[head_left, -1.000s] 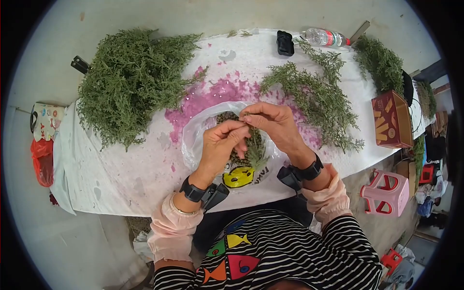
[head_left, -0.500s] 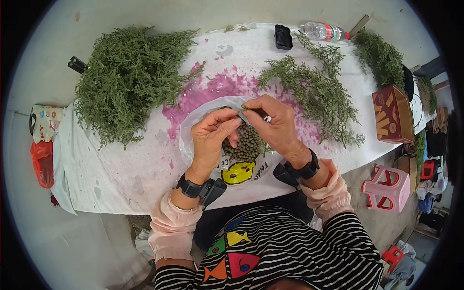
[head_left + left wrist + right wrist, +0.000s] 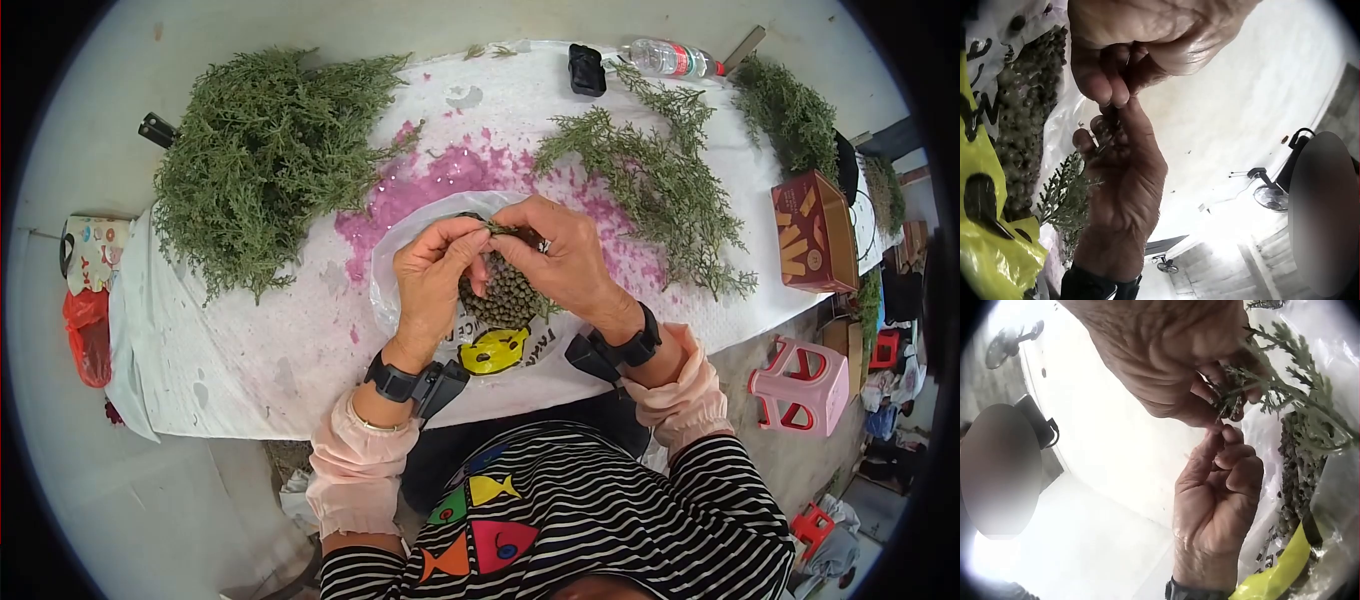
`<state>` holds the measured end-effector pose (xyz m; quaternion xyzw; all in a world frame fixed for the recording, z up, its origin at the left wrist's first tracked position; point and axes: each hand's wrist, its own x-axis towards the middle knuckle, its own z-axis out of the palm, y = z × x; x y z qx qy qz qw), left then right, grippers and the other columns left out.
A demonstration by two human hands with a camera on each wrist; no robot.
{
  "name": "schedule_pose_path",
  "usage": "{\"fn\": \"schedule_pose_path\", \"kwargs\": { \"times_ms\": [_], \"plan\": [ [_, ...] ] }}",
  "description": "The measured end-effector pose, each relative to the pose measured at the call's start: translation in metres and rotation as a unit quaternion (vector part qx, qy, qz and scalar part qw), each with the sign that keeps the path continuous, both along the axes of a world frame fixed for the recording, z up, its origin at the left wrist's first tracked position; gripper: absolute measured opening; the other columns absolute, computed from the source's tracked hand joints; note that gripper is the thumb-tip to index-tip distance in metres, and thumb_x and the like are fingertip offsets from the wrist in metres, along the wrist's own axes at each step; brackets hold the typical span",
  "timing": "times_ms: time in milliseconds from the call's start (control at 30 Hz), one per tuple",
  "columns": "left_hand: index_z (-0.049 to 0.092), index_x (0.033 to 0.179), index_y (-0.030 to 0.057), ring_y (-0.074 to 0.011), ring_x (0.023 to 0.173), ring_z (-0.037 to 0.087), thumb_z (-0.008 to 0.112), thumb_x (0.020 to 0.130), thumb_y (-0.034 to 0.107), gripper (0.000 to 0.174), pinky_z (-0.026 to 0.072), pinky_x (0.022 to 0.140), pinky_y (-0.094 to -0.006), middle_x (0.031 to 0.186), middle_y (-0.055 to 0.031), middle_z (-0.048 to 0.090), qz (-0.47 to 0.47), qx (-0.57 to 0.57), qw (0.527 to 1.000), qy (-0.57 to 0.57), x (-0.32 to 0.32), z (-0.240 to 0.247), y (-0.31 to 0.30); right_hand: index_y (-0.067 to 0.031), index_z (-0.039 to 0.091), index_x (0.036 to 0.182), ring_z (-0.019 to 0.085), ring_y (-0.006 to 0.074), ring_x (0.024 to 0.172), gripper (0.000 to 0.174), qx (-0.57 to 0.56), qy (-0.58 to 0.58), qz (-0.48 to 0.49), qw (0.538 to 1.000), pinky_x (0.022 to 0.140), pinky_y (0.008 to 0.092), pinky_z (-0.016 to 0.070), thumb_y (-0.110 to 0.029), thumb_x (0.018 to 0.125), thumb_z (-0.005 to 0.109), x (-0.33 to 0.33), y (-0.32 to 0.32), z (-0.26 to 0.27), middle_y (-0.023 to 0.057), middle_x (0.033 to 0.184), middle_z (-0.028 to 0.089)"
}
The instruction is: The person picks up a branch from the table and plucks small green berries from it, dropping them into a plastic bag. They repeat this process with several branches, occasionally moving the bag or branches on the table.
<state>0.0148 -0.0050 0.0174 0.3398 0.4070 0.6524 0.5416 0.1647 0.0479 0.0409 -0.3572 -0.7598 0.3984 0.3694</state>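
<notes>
Over the open plastic bag (image 3: 392, 265), both hands meet fingertip to fingertip. The right hand (image 3: 572, 262) holds a green evergreen sprig (image 3: 1300, 400) between thumb and fingers, and its leafy end trails below the palm in the left wrist view. Thumb and forefinger of the left hand (image 3: 428, 288) pinch at the sprig's other end; the exact bit between these fingertips is hidden. Small round green-brown berries (image 3: 505, 302) fill the bag beneath. A yellow smiley print (image 3: 494, 352) shows on the bag's near side.
A large heap of evergreen branches (image 3: 270, 170) lies left on the white cloth (image 3: 250, 370), with more branches (image 3: 650, 180) to the right. A black case (image 3: 587, 70), a plastic bottle (image 3: 670, 58) and a red-brown carton (image 3: 808, 232) stand farther out. A pink stool (image 3: 805, 388) is on the floor.
The leafy sprig that hung over the berries a second ago has been drawn in beneath the right hand. The left hand has shifted slightly left, and the fingertips still meet over the bag.
</notes>
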Motion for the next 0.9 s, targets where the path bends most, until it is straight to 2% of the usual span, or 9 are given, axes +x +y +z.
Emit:
{"fn": "schedule_pose_path", "kwargs": {
  "times_ms": [33,133,267,633,767,867,900],
  "plan": [
    [0.061,0.093,-0.0021,-0.0079,0.053,0.053,0.058,0.086,0.004,0.010,0.0437,0.044,-0.0200,0.075,-0.0052,0.061,0.000,-0.003,1.000,0.000,-0.001,-0.001,0.000,0.0009,0.062,0.092,0.056,0.0077,0.069,0.015,0.000,0.000,0.001,1.000,0.058,0.0216,0.0448,-0.004,0.078,0.066,0.000,0.000,0.000,0.0040,0.080,0.062],
    [0.061,0.092,-0.0016,-0.0071,0.053,0.052,0.058,0.086,0.006,0.010,0.0431,0.044,-0.0195,0.073,-0.0044,0.061,0.002,-0.007,1.000,0.004,-0.001,0.000,0.001,0.0005,0.063,0.094,0.056,0.0058,0.071,0.015,-0.206,0.121,0.072,0.968,0.062,0.0195,0.0437,-0.007,0.081,0.065,0.001,0.002,-0.002,0.0011,0.082,0.063],
    [0.060,0.092,-0.0005,-0.0056,0.052,0.050,0.057,0.087,0.007,0.009,0.0421,0.044,-0.0184,0.071,-0.0032,0.060,0.004,-0.014,1.000,0.026,0.000,0.002,0.001,-0.0003,0.063,0.095,0.055,0.0045,0.072,0.015,-0.252,0.168,0.110,0.947,0.065,0.0183,0.0428,-0.008,0.082,0.064,0.004,0.011,-0.005,-0.0001,0.083,0.063],
    [0.060,0.095,0.0011,-0.0061,0.052,0.050,0.057,0.087,0.009,0.011,0.0416,0.044,-0.0186,0.072,-0.0019,0.058,-0.018,-0.008,0.994,0.108,-0.005,-0.001,0.000,0.0006,0.062,0.088,0.053,0.0055,0.069,0.008,-0.248,0.172,0.105,0.947,0.062,0.0206,0.0431,-0.005,0.083,0.060,0.005,0.016,-0.020,0.0017,0.080,0.062],
    [0.060,0.099,0.0003,-0.0056,0.056,0.051,0.061,0.083,0.007,0.017,0.0419,0.047,-0.0190,0.076,-0.0017,0.058,0.014,-0.081,0.977,0.195,-0.016,0.004,0.002,0.0001,0.061,0.088,0.053,0.0059,0.069,0.007,-0.251,0.183,0.075,0.948,0.060,0.0212,0.0436,-0.005,0.084,0.060,0.006,0.021,-0.022,0.0016,0.080,0.062],
    [0.060,0.100,-0.0014,-0.0089,0.061,0.053,0.064,0.077,0.003,0.024,0.0433,0.052,-0.0235,0.080,-0.0044,0.058,0.007,0.034,0.893,0.449,-0.020,-0.010,0.003,-0.0007,0.061,0.088,0.052,0.0059,0.069,0.006,-0.259,0.193,0.066,0.944,0.059,0.0215,0.0438,-0.006,0.084,0.060,0.005,0.021,-0.022,0.0009,0.080,0.061],
    [0.060,0.100,-0.0014,-0.0089,0.061,0.053,0.064,0.077,0.003,0.024,0.0433,0.052,-0.0235,0.080,-0.0044,0.058,0.008,0.034,0.893,0.449,-0.020,-0.013,0.003,-0.0011,0.062,0.088,0.052,0.0059,0.069,0.006,-0.261,0.197,0.067,0.943,0.059,0.0216,0.0440,-0.006,0.084,0.060,0.004,0.020,-0.021,0.0004,0.080,0.060]
  ]
}}
